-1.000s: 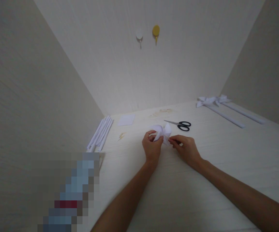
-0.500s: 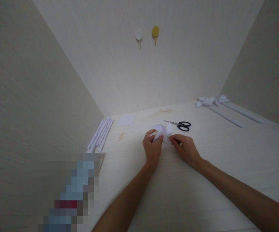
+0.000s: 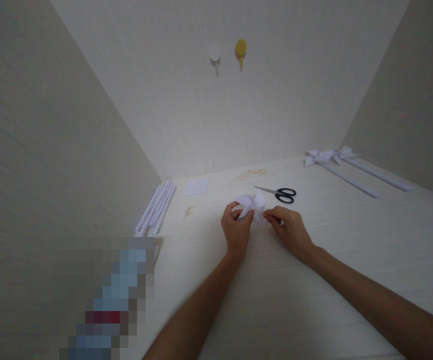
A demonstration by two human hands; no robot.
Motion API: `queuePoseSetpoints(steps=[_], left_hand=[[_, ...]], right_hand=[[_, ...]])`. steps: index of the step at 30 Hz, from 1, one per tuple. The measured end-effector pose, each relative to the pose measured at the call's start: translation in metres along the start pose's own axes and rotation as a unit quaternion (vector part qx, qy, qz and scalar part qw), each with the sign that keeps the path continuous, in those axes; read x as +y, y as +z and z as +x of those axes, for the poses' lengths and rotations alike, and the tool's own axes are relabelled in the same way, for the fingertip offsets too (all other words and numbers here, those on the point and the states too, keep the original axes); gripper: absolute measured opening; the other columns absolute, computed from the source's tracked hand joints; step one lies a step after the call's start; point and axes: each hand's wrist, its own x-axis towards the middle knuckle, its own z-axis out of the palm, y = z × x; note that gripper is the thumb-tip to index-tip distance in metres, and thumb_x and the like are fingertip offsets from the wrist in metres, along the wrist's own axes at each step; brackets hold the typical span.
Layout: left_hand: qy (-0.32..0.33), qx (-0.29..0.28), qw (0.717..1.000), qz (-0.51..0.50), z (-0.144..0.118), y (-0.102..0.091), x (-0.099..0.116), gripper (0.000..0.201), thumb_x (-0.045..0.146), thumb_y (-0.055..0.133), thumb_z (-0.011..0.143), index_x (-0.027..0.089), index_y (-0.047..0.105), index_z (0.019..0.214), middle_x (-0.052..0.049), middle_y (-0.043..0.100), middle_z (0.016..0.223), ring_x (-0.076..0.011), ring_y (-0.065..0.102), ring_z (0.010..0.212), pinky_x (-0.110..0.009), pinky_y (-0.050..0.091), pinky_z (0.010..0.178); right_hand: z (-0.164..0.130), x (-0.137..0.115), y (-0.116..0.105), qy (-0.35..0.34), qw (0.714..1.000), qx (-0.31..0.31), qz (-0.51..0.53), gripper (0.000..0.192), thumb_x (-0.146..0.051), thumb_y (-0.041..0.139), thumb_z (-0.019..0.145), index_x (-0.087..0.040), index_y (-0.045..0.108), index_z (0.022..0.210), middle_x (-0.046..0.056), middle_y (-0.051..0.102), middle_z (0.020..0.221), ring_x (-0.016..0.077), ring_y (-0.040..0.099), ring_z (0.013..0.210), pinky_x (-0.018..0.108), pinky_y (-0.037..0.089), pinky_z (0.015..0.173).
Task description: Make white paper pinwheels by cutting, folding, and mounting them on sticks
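Folded white paper piece (image 3: 251, 204) mid-table just above the surface, left hand (image 3: 236, 230) fingers pinching its left side, right hand (image 3: 289, 231) fingertips pinching its right edge, black-handled scissors (image 3: 279, 193) just beyond, paper strips (image 3: 156, 207) at left wall.

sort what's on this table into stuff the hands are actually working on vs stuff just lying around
In hand:
left hand
right hand
folded white paper piece

Lying about:
scissors
paper strips
white paper square
finished paper bows
wall hooks

Home craft nook: scissors (image 3: 279, 193), wall hooks (image 3: 228, 53).
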Motion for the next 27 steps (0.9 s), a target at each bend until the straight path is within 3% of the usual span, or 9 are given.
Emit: queuePoseSetpoints(steps=[10, 20, 27], left_hand=[[0.015, -0.006, 1.000, 0.020, -0.0008, 0.0001, 0.0020, 0.032, 0.021, 0.062, 0.058, 0.014, 0.053, 0.087, -0.003, 0.063, 0.066, -0.0142, 0.059, 0.058, -0.022, 0.045, 0.051], [0.019, -0.007, 1.000, 0.022, -0.0015, -0.0010, 0.0025, 0.027, 0.021, 0.063, 0.057, 0.014, 0.051, 0.080, -0.001, 0.062, 0.063, -0.0138, 0.059, 0.058, -0.021, 0.044, 0.050], [0.021, -0.007, 0.999, 0.033, -0.0010, -0.0017, 0.0042, 0.024, 0.020, 0.063, 0.056, 0.015, 0.050, 0.075, 0.000, 0.061, 0.061, -0.0136, 0.059, 0.058, -0.020, 0.044, 0.050]], right_hand=[[-0.0015, 0.0037, -0.0043, -0.046, 0.995, -0.033, -0.077, 0.023, -0.015, 0.039, 0.080, -0.015, 0.062, 0.078, 0.006, 0.056, 0.068, 0.0142, 0.052, 0.064, 0.023, 0.040, 0.058], [-0.0018, 0.0034, -0.0060, -0.107, 0.971, -0.050, -0.206, 0.024, -0.011, 0.038, 0.079, -0.015, 0.061, 0.077, 0.005, 0.054, 0.065, 0.0143, 0.049, 0.060, 0.023, 0.036, 0.055], [-0.0020, 0.0003, -0.0074, -0.107, 0.971, -0.054, -0.207, 0.024, -0.010, 0.038, 0.079, -0.016, 0.061, 0.077, 0.005, 0.055, 0.065, 0.0136, 0.049, 0.060, 0.022, 0.036, 0.055]])
